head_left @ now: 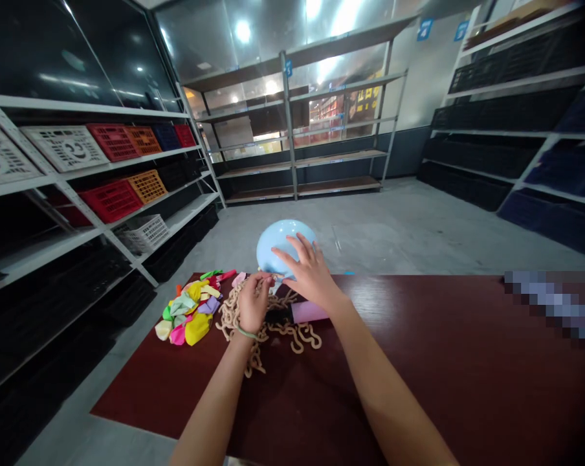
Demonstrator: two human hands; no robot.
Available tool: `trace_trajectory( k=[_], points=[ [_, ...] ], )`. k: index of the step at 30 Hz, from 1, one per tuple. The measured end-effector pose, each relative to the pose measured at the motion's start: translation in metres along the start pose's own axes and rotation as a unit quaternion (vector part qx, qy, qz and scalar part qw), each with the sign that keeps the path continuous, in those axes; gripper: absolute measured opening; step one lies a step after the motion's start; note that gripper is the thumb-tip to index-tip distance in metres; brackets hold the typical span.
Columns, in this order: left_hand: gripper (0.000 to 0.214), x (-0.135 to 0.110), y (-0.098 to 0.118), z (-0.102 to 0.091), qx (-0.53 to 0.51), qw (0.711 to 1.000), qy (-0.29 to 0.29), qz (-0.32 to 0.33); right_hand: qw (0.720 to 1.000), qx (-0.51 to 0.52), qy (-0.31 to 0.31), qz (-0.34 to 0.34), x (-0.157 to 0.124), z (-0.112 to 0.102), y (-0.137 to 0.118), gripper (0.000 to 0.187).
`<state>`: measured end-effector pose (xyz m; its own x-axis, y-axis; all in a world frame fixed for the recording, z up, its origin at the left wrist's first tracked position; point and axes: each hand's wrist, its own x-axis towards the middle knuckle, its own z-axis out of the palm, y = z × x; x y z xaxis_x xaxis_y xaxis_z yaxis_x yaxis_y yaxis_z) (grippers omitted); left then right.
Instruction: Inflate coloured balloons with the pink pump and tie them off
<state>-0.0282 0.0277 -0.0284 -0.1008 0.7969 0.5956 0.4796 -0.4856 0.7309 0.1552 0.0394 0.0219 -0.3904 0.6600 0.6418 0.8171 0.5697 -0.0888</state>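
Note:
A light blue inflated balloon [273,249] sits over the far edge of the table. Pinched fingers of my left hand [255,301] are at its lower end, apparently on its neck, which the fingers partly hide. My right hand [309,268] has its fingers spread in front of the balloon's right side, its thumb close to the left fingertips. Beneath both hands lies a heap of beige chain [229,310] with curled links. A pink cylinder with a black end, like a hand pump [309,312], rests across the chain, partly behind my right wrist.
Several flat, colourful balloons [190,310] are piled left of the chain on the dark red table [442,382]. A pixelated object [554,304] lies at the table's right. Shelves with plastic crates [112,200] stand to the left, and a metal rack [292,129] is behind.

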Motion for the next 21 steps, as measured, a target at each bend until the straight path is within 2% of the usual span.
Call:
trace_trajectory(
  k=[2,5,7,10,13,17,21],
  points=[
    [0.025,0.011,0.004,0.012,-0.027,0.999,-0.044,0.006,0.999,-0.006,0.01,0.032,-0.001,-0.003,0.006,0.077],
    [0.058,0.025,0.008,0.026,-0.069,0.989,-0.132,0.008,0.997,-0.011,0.013,0.072,-0.004,-0.003,0.015,0.085],
    [0.066,0.029,0.009,0.028,-0.064,0.987,-0.151,-0.001,0.997,-0.007,0.006,0.082,-0.005,-0.001,0.019,0.086],
    [0.049,0.024,0.01,0.021,-0.016,0.994,-0.109,-0.02,0.997,-0.002,0.0,0.081,-0.006,0.002,0.021,0.081],
    [0.034,0.012,0.004,0.005,0.022,0.997,-0.055,-0.054,0.998,0.005,-0.009,0.067,-0.005,0.003,0.019,0.07],
    [0.029,-0.006,-0.012,-0.024,0.042,0.995,0.003,-0.086,0.998,0.035,-0.036,0.036,-0.002,0.007,0.008,0.047],
    [0.028,-0.024,-0.027,-0.057,0.072,0.991,0.023,-0.109,0.994,0.071,-0.079,-0.011,-0.002,0.026,-0.015,0.031]
  ],
)
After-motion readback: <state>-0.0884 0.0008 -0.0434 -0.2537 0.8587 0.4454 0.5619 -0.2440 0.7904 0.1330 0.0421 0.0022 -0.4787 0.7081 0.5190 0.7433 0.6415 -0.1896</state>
